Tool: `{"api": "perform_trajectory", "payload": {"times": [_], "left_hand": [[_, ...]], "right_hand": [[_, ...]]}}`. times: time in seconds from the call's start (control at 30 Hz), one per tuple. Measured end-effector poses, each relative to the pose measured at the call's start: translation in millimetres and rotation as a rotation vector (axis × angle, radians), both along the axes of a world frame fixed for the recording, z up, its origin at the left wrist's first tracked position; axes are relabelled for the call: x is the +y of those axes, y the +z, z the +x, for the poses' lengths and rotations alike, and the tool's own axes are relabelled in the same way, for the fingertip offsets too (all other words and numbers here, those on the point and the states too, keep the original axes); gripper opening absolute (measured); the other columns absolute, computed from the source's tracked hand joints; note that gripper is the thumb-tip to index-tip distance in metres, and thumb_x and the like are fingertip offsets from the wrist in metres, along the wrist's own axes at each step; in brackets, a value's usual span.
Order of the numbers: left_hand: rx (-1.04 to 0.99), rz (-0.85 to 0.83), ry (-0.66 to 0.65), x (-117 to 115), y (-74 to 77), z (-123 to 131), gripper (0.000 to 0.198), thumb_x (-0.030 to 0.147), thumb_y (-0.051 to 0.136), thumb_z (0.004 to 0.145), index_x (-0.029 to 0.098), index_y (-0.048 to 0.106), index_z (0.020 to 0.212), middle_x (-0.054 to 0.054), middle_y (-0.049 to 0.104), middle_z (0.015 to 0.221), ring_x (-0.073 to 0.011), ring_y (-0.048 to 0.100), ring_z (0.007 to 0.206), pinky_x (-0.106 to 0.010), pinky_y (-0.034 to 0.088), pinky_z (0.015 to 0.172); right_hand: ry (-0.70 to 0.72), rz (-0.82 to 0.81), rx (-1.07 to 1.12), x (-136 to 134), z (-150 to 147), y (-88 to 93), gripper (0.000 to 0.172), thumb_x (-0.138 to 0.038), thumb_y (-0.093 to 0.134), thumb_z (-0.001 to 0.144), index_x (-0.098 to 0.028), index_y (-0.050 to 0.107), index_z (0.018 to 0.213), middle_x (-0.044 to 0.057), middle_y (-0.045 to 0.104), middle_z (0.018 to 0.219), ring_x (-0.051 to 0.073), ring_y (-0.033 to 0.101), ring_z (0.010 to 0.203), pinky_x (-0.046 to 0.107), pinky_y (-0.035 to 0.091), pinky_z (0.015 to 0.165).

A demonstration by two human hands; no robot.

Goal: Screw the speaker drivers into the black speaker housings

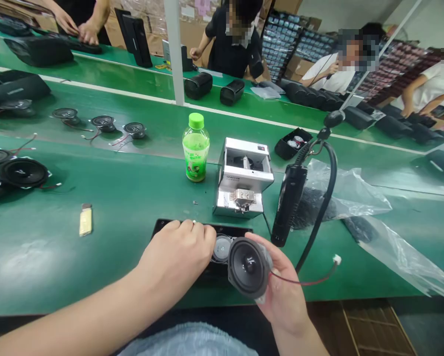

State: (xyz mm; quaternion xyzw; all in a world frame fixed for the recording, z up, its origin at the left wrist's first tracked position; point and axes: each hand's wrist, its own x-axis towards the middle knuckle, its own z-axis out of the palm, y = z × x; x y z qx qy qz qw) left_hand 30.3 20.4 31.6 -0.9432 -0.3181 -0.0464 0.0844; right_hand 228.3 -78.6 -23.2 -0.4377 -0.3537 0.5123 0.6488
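Observation:
My right hand [287,282] grips a round black speaker driver [247,267], its cone turned toward me. From the driver a thin red-and-black wire [314,283] runs right to a small white plug. My left hand [183,252] is closed over a black speaker housing [234,231] lying at the table's near side; whatever its fingers hold is hidden. Beside those fingers the grey back of another driver [222,247] shows at the housing. Just behind the housing stands a white-and-grey screw feeder [244,178]. A black electric screwdriver [289,205] hangs to the right of my hands.
A green-capped bottle [196,148] stands left of the feeder. More drivers [23,172] lie at the left, near a small yellow-labelled item [85,220]. Clear plastic bags [355,198] spread at right. A post [175,54] rises mid-table; co-workers [231,44] work across it.

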Motion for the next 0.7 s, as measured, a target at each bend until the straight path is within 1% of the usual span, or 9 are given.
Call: {"api": "perform_trajectory", "payload": {"times": [0.07, 0.13, 0.2, 0.3, 0.4, 0.5, 0.6, 0.67, 0.7], "left_hand": [[-0.034, -0.017, -0.049, -8, -9.1, -1, 0.024, -0.003, 0.057, 0.086, 0.017, 0.070, 0.091, -0.009, 0.078, 0.087, -0.0293, 0.078, 0.077, -0.040, 0.061, 0.067], [-0.108, -0.061, -0.098, -19, -21.0, -2, 0.033, 0.003, 0.058, 0.090, 0.012, 0.072, 0.118, -0.018, 0.082, 0.121, -0.0313, 0.082, 0.108, -0.041, 0.066, 0.087], [-0.176, -0.107, -0.116, -29, -32.7, -1, 0.050, 0.007, 0.056, 0.094, 0.007, 0.063, 0.144, -0.026, 0.069, 0.154, -0.0355, 0.071, 0.140, -0.047, 0.061, 0.111], [-0.238, -0.224, -0.111, -41, -44.7, 2, 0.049, 0.018, 0.057, 0.104, 0.009, 0.059, 0.152, -0.027, 0.057, 0.167, -0.0404, 0.054, 0.159, -0.057, 0.050, 0.127], [-0.297, -0.247, -0.139, -47, -50.9, 5, 0.040, 0.030, 0.059, 0.109, 0.013, 0.067, 0.144, -0.023, 0.066, 0.158, -0.0408, 0.056, 0.157, -0.061, 0.048, 0.129], [-0.297, -0.162, -0.183, -55, -57.2, 8, 0.033, 0.021, 0.057, 0.106, 0.019, 0.074, 0.134, -0.017, 0.074, 0.148, -0.0357, 0.063, 0.149, -0.057, 0.048, 0.129], [-0.251, -0.068, -0.149, -67, -63.9, 12, 0.040, 0.013, 0.056, 0.101, 0.017, 0.075, 0.136, -0.016, 0.075, 0.146, -0.0359, 0.067, 0.143, -0.058, 0.054, 0.119], [-0.255, -0.029, -0.129, -73, -66.9, 16, 0.040, 0.017, 0.056, 0.103, 0.016, 0.075, 0.138, -0.017, 0.076, 0.145, -0.0352, 0.072, 0.132, -0.055, 0.059, 0.108], [-0.283, -0.023, -0.160, -74, -68.0, 17, 0.038, 0.020, 0.056, 0.105, 0.018, 0.076, 0.137, -0.016, 0.077, 0.143, -0.0327, 0.074, 0.126, -0.051, 0.060, 0.104]], "right_hand": [[-0.020, 0.024, -0.033, -1, 0, 1.3, 0.057, -0.065, 0.081, 0.089, -0.026, 0.084, 0.130, 0.013, 0.088, 0.111, 0.024, 0.083, 0.090, 0.034, 0.071, 0.078], [-0.037, 0.051, -0.071, -2, 2, 5.8, 0.055, -0.062, 0.083, 0.090, -0.028, 0.082, 0.133, 0.012, 0.087, 0.116, 0.025, 0.083, 0.095, 0.035, 0.071, 0.083], [-0.046, 0.085, -0.113, -2, 5, 15.5, 0.056, -0.056, 0.088, 0.087, -0.031, 0.080, 0.137, 0.010, 0.085, 0.121, 0.024, 0.083, 0.103, 0.034, 0.071, 0.087], [-0.020, 0.142, -0.169, 5, 9, 39.7, 0.052, -0.047, 0.094, 0.083, -0.032, 0.081, 0.131, 0.008, 0.083, 0.122, 0.024, 0.080, 0.115, 0.031, 0.069, 0.095], [0.125, 0.239, -0.406, 28, 6, 66.5, 0.044, -0.027, 0.092, 0.086, -0.034, 0.082, 0.128, 0.009, 0.081, 0.130, 0.026, 0.076, 0.125, 0.036, 0.068, 0.103], [0.356, 0.354, -0.828, 62, -7, 82.8, 0.048, -0.021, 0.086, 0.090, -0.035, 0.078, 0.135, 0.008, 0.076, 0.138, 0.025, 0.074, 0.128, 0.038, 0.066, 0.106], [0.571, 0.363, -1.085, 90, -24, 84.6, 0.051, -0.025, 0.086, 0.089, -0.029, 0.072, 0.138, 0.007, 0.077, 0.134, 0.022, 0.076, 0.119, 0.038, 0.065, 0.104], [0.681, 0.313, -1.163, 101, -33, 80.8, 0.051, -0.027, 0.085, 0.089, -0.025, 0.070, 0.137, 0.007, 0.079, 0.129, 0.022, 0.077, 0.113, 0.038, 0.066, 0.098], [0.724, 0.283, -1.188, 103, -35, 78.3, 0.049, -0.027, 0.085, 0.089, -0.024, 0.070, 0.135, 0.007, 0.079, 0.127, 0.022, 0.078, 0.110, 0.039, 0.067, 0.096]]}}
